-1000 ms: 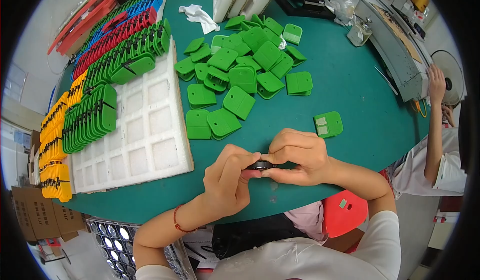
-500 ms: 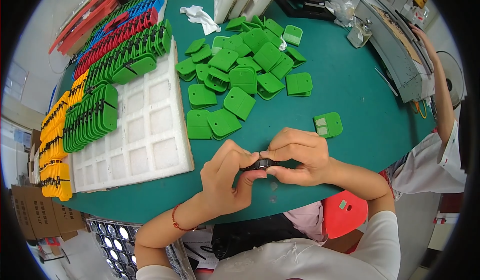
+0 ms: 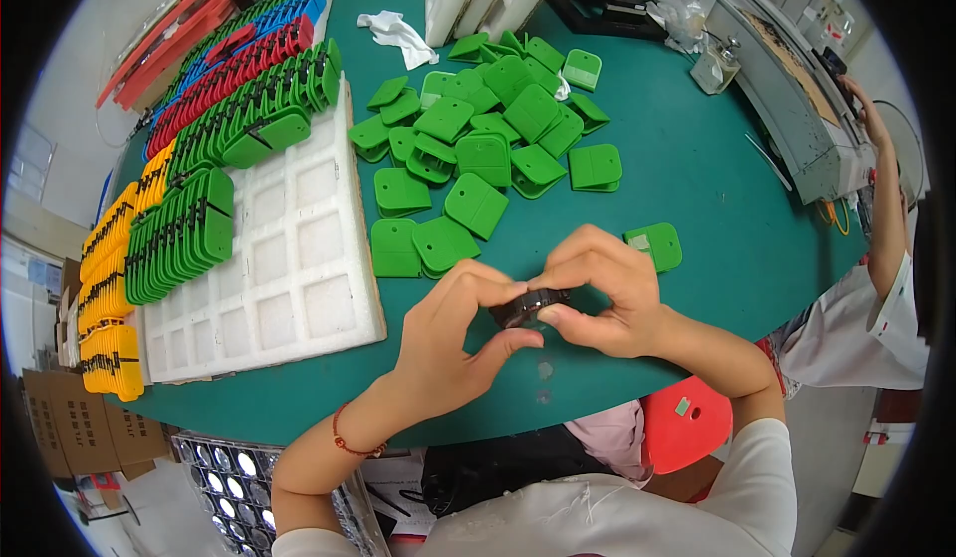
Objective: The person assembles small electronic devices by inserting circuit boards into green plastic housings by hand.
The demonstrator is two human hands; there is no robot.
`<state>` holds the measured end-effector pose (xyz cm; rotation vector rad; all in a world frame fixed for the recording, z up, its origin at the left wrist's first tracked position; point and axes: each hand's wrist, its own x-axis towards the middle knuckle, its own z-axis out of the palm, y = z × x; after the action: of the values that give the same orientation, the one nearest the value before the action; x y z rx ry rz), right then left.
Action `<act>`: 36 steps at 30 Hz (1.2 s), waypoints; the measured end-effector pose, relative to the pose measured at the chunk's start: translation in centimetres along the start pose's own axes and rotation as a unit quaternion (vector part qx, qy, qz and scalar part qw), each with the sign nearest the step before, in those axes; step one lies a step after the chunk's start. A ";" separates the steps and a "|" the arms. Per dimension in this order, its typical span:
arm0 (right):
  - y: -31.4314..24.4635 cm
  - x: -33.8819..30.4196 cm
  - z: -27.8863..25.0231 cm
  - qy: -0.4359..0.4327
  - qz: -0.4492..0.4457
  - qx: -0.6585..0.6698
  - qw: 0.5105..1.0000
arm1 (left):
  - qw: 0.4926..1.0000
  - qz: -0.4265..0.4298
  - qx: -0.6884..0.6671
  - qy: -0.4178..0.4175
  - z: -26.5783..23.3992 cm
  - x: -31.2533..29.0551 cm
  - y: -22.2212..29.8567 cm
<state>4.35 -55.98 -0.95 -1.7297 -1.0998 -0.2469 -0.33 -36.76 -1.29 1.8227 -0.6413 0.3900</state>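
Over the near part of the green tabletop, a small black round part [image 3: 528, 306] with a glossy rim is pinched between my two hands. My left hand [image 3: 443, 333] is closed on its left side, index finger above and thumb below. My right hand [image 3: 609, 293] grips it from the right, with the thumb against its front. Fingertips hide some of the part, and its exact kind does not show. Just beyond my right hand lies a single green plate [image 3: 661, 245] with a pale sticker.
A loose heap of green plates [image 3: 478, 154] lies ahead. At left, a white foam tray [image 3: 284, 333] stands beside rows of yellow clips [image 3: 110, 358] and green, red and blue ones. A white cloth [image 3: 398, 37] lies farther back. Another person's arm [image 3: 886, 189] reaches to a grey machine [image 3: 797, 89].
The black part has tilted, showing more of its round side. My right hand has risen slightly and its thumb has shifted across the part. The other person's arm has lowered.
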 end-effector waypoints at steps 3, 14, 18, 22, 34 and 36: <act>-0.2 0.2 0.1 -0.005 0.007 -0.013 1.000 | 0.991 -0.105 -0.085 -0.007 0.3 -0.1 0.2; -0.1 0.1 0.4 -0.023 0.011 -0.023 0.999 | 0.959 -0.144 -0.242 0.019 -0.1 -0.3 -1.1; -0.7 1.6 -2.6 -0.094 -0.005 -0.256 0.962 | 0.971 -0.106 -0.211 0.046 -0.2 -0.3 -1.0; -1.5 0.9 -6.2 -0.125 0.230 -0.501 0.825 | 0.986 -0.047 -0.154 0.052 -0.9 -0.3 -0.9; -2.9 -0.4 -6.0 0.105 0.310 0.108 0.939 | 0.961 -0.139 -0.227 0.072 -0.5 0.1 -0.2; -2.6 -0.4 -5.3 0.081 0.261 0.103 0.956 | 0.943 -0.128 -0.298 0.073 -0.3 -0.1 -1.4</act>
<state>3.82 -60.49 2.92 -1.7106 -0.5015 0.0559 0.43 -36.07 -2.35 1.2595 -0.3575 0.1308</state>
